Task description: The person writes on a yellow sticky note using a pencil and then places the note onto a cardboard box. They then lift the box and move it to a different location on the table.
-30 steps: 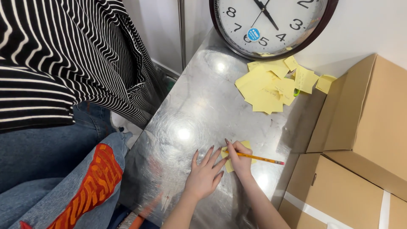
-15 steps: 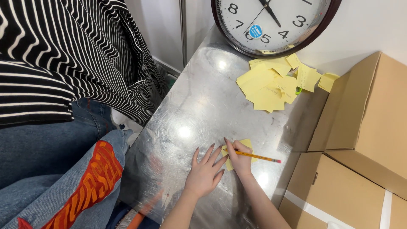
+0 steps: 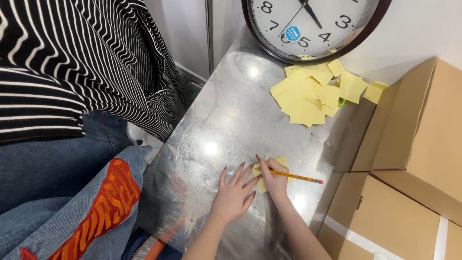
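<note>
My right hand (image 3: 273, 179) grips an orange pencil (image 3: 297, 177) that lies almost level, its tip over a small yellow sticky note (image 3: 280, 162) on the shiny metal table (image 3: 226, 120). My left hand (image 3: 234, 194) rests flat beside it with fingers spread, its fingertips touching the note's left edge. The note is mostly hidden under both hands.
A heap of yellow sticky notes (image 3: 313, 94) lies at the table's far end below a large round wall clock (image 3: 315, 24). Cardboard boxes (image 3: 409, 159) crowd the right side. A person in a striped top (image 3: 72, 62) and blue jeans (image 3: 62, 192) stands at the left.
The hands and the pencil keep their place on the note; only the view has shifted slightly.
</note>
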